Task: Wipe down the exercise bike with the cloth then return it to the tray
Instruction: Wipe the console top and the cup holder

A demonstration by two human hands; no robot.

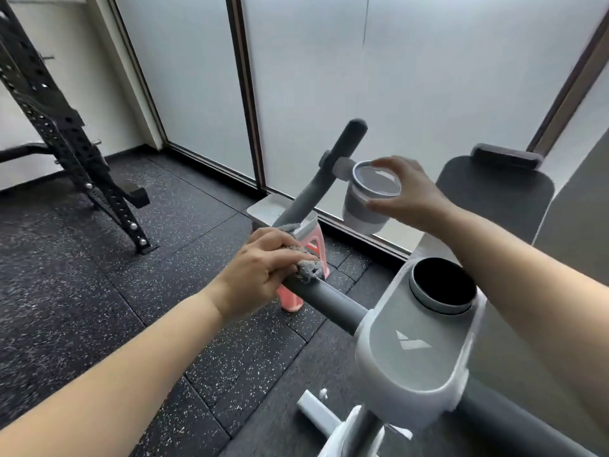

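The exercise bike's grey handlebar (333, 300) runs from the white console (415, 354) up to the left and bends upward. My left hand (260, 272) presses a grey fluffy cloth (308, 267) around the bar at its bend. A white and grey cup holder (365, 206) hangs off the upright part of the bar. My right hand (407, 196) hovers at its rim, thumb and fingers spread around it; whether they touch is unclear. A grey tray (263, 209) rests on a pink stool (314, 249) behind the bar, partly hidden by hand and bar.
A black perforated rack (66, 127) stands at the left on the speckled rubber floor (99, 275). Frosted glass panels (412, 77) fill the wall ahead. A dark padded seat back (494, 192) is at the right. The bike's white frame (336, 423) lies below.
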